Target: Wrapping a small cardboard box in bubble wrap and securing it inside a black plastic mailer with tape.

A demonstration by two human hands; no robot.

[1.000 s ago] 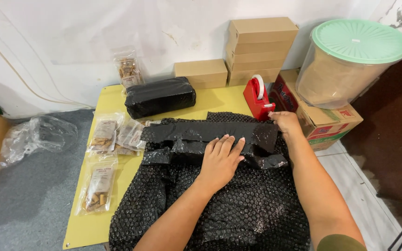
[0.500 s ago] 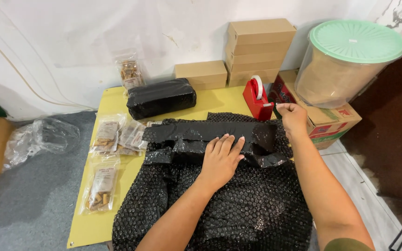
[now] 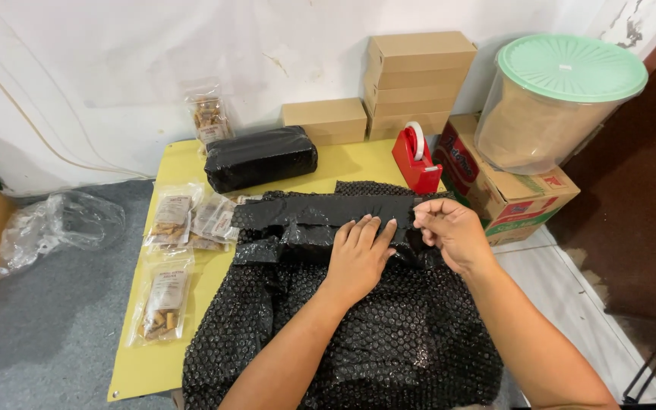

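Left hand (image 3: 360, 254) lies flat, fingers extended, pressing on the black bubble-wrapped parcel (image 3: 305, 224). Right hand (image 3: 449, 231) pinches the parcel's end just beside it. Red tape dispenser (image 3: 416, 159) stands beyond the right hand.

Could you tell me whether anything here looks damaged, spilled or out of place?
Nothing looks spilled or broken. The black bubble wrap hangs past the yellow mat at its near edge, and a crumpled clear bag lies on the grey floor beside it.

Yellow mat (image 3: 358, 163) (floor-laid) bears black bubble wrap (image 3: 373, 342).
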